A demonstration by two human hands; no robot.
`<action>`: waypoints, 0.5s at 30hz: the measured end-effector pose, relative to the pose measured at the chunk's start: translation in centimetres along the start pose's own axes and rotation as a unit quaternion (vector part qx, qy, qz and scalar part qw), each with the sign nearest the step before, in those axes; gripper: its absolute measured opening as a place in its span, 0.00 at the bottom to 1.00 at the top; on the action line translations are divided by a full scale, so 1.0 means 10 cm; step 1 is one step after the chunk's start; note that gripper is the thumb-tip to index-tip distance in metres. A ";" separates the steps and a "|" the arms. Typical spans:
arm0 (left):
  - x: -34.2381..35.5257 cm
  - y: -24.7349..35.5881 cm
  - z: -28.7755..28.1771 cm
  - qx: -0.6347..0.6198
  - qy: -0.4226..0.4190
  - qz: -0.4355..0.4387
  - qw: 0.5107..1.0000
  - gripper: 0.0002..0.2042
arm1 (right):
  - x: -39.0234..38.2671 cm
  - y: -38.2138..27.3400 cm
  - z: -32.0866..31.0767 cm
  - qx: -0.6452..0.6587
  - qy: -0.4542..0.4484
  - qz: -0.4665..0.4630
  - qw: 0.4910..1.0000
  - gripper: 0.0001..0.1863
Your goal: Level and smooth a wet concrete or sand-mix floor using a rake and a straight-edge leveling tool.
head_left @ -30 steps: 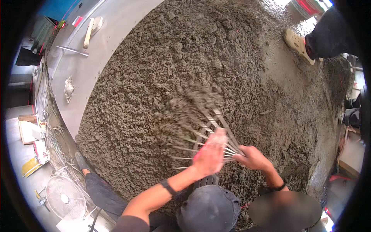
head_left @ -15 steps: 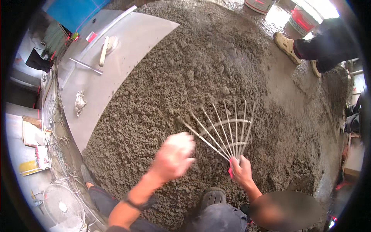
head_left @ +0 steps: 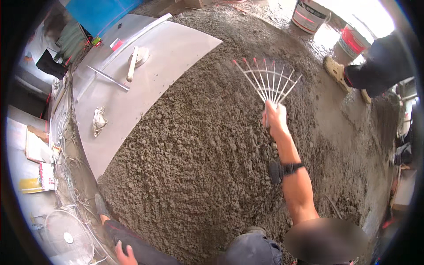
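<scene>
My right hand reaches far out with its fingers wrapped round the handle of a small fan-shaped hand rake. The rake's thin metal tines spread away from me, with their reddish tips at the far part of the crumbly grey mortar bed. Low at the left, my left hand is beside my dark trouser leg, partly cut off by the lower edge. Its visible fingers are apart and nothing shows in them.
A large grey slab lies at the far left, carrying a white-handled mallet, a metal bar and a crumpled white bag. Buckets and another person's shoe are at the far right. A fan stands near left.
My right hand has carried the rake forward, away from me. My left hand has drawn back from over the mortar to beside my leg at the lower left.
</scene>
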State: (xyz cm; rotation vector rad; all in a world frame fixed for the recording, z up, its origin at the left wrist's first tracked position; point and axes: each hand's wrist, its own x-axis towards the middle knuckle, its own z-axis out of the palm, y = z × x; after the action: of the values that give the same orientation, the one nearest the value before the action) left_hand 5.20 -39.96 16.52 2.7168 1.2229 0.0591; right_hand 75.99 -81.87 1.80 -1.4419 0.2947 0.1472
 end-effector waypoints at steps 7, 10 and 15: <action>0.20 1.28 -0.09 0.046 -0.082 -0.136 0.986 0.32 | 0.00 -0.21 0.24 -0.018 -0.013 -0.052 0.998 0.12; 0.22 1.20 -0.01 0.032 -0.041 -0.090 0.995 0.30 | 0.02 -0.17 0.02 -0.004 -0.018 0.031 0.999 0.11; 0.19 0.92 0.27 0.029 0.060 -0.041 0.997 0.23 | -0.14 -0.18 0.10 -0.003 -0.021 -0.100 0.995 0.12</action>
State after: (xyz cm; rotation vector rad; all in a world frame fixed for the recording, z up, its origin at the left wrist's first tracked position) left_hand 13.51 -44.90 15.32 2.7436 1.3893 0.1808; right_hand 75.31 -80.97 4.04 -1.4636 0.1141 0.0145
